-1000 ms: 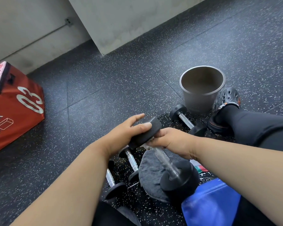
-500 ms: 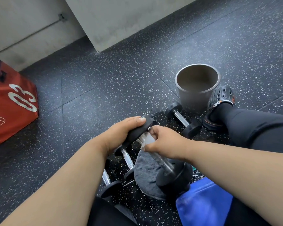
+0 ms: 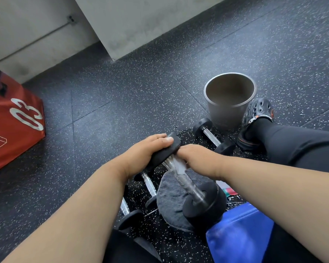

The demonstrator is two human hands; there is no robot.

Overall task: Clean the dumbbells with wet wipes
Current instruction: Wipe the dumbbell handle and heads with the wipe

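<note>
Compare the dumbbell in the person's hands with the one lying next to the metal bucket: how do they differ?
The held dumbbell is tilted, lower head on a grey cloth; the dumbbell by the bucket lies flat on the floor. The left hand grips the held one's upper head and the right hand presses a white wipe on its handle; the other is untouched. The held one looks larger, though nearer. Both have black heads and shiny handles.

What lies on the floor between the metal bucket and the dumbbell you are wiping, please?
In the head view, a smaller dumbbell lies between the metal bucket and the held dumbbell.
</note>
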